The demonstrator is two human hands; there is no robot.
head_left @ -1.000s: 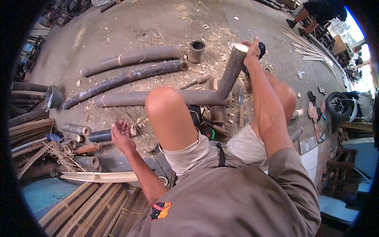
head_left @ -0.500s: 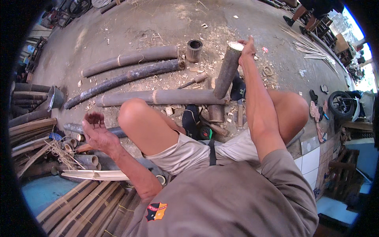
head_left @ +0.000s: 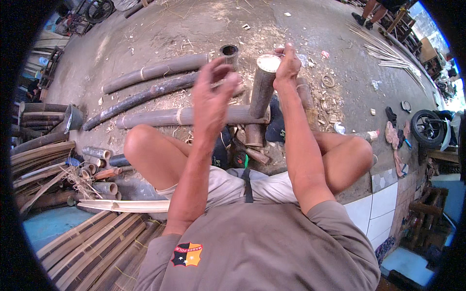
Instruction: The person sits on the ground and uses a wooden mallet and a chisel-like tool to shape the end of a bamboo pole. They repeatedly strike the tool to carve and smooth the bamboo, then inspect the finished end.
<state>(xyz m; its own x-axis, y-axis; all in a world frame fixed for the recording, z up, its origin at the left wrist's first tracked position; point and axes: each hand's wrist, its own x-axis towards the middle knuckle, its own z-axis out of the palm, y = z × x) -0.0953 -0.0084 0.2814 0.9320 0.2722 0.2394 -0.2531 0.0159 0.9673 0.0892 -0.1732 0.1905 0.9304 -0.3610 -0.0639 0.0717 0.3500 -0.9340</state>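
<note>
Right hand (head_left: 287,65) has its grip closed around the top rim of an upright bamboo section (head_left: 261,92), fingers curled over the cut end. The section stands a bit tilted on the floor (head_left: 194,24) between the knees, base behind a long bamboo pole (head_left: 184,116) lying crosswise. Left hand (head_left: 213,94) is raised just left of the section, fingers loosely spread, grip empty, not touching it. More poles (head_left: 150,72) lie further out; short bamboo offcuts (head_left: 97,169) piled at left.
</note>
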